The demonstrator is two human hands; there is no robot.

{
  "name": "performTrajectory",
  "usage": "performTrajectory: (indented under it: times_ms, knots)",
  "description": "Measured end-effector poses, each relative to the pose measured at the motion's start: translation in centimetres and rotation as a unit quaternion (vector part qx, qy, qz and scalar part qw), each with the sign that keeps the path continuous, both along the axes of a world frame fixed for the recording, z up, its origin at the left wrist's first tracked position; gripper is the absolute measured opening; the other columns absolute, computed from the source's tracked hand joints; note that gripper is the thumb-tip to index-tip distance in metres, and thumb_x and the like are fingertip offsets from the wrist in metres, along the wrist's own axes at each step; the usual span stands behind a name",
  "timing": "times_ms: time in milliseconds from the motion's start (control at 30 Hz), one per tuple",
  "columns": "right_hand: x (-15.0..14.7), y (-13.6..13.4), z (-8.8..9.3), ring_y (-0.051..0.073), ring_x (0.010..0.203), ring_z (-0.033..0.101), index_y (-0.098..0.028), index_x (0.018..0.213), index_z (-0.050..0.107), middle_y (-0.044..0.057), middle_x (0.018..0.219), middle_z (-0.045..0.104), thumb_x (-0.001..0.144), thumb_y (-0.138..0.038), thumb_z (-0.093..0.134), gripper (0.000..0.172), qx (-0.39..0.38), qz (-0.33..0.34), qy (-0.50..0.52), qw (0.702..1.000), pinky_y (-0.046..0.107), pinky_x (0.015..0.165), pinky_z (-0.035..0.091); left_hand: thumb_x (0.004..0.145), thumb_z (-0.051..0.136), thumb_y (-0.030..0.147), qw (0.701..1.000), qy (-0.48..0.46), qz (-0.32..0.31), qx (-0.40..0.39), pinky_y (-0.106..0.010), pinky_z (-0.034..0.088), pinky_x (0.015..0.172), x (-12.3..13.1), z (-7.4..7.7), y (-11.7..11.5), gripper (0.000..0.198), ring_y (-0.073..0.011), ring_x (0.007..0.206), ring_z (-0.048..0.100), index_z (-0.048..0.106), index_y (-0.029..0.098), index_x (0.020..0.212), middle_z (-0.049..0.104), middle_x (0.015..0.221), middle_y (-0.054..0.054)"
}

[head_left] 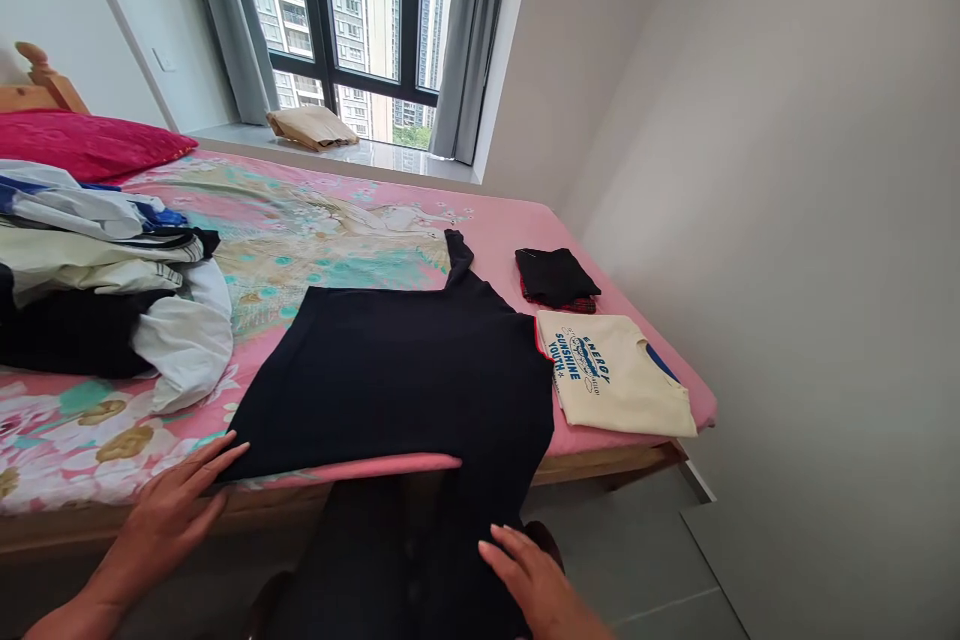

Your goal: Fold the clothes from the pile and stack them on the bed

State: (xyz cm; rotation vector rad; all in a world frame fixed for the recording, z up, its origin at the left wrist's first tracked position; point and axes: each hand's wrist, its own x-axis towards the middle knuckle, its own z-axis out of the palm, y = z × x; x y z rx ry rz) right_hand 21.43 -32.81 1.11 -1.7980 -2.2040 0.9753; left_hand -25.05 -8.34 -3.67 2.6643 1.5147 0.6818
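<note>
Plainly, the left grip (172, 510), fingers spread wide, touched the hem of the smooth black shirt (390, 370), which lay flat to its right, lengthwise along the bed's (517, 220) edge. A limp sleeve (499, 485) drooped near the right grip (529, 575), whose hold I couldn't tell; beyond, a cream T-shirt (622, 400) lay folded.

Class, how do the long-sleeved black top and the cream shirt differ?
The black top lies spread out; the cream shirt is folded. The black top looks plain; the cream shirt bears blue lettering. The black top covers more space than the cream shirt. Both are clothes.
</note>
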Motion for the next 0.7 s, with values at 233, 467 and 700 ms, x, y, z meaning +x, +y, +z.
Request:
performTrajectory:
  times_ms: [233, 467, 700]
  knots:
    - [-3.8, 0.4, -2.8, 0.017, 0.082, 0.056, -0.023, 0.098, 0.059, 0.004, 0.087, 0.061, 0.076, -0.008, 0.047, 0.029, 0.144, -0.055, 0.042, 0.987, 0.027, 0.075, 0.046, 0.083, 0.044, 0.036, 0.999, 0.012, 0.008, -0.029, -0.035, 0.036, 0.106, -0.3, 0.8, -0.1, 0.04, -0.0214, 0.123, 0.049, 0.056, 0.027, 0.12, 0.049, 0.138, -0.004]
    - [-1.2, 0.0, 0.5, 0.013, 0.068, 0.055, -0.024, 0.096, 0.058, 0.002, 0.079, 0.053, 0.089, -0.023, 0.042, 0.017, 0.268, -0.183, 0.152, 0.934, 0.022, 0.062, 0.045, 0.084, 0.047, 0.037, 0.999, -0.019, -0.029, -0.01, -0.036, 0.041, 0.102, -0.5, 1.3, 0.3, 0.035, -0.0221, 0.117, 0.054, 0.062, 0.026, 0.113, 0.056, 0.129, -0.005]
    - [1.3, -0.5, 3.1, 0.013, 0.062, 0.055, -0.022, 0.091, 0.06, 0.003, 0.076, 0.06, 0.088, -0.033, 0.046, 0.018, 0.161, -0.231, 0.198, 0.939, 0.021, 0.06, 0.045, 0.081, 0.052, 0.031, 0.998, -0.051, -0.035, 0.018, -0.037, 0.043, 0.097, -0.2, 1.3, 0.4, 0.032, -0.0226, 0.112, 0.057, 0.06, 0.031, 0.112, 0.059, 0.126, -0.003]
